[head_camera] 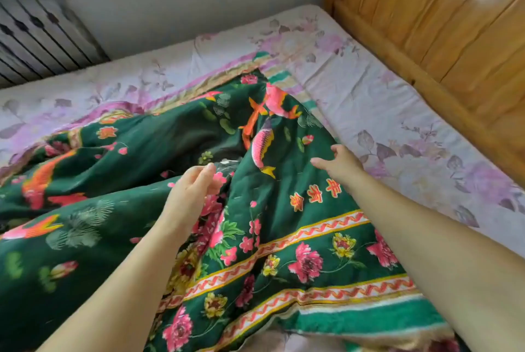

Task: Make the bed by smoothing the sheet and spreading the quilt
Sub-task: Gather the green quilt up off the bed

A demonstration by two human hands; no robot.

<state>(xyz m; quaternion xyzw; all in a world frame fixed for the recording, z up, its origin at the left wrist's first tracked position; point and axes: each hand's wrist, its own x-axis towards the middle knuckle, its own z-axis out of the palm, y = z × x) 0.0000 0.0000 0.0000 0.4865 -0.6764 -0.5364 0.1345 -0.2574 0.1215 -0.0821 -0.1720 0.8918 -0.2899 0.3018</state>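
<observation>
Head view: both hands work the bunched quilt (119, 158) toward the headboard (443, 39); left hand (193, 189) fingers pinching a fold, right hand (338, 164) fingers spread, flattening.

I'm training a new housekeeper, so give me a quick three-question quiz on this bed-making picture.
1. True or false: the quilt lies flat and smooth.
2. Which hand reaches nearest the headboard? A left hand B right hand
3. Fill in: the bare sheet shows a pale ____ print.

Key: 1 false, it is bunched. 2 B. 3 floral.
</observation>
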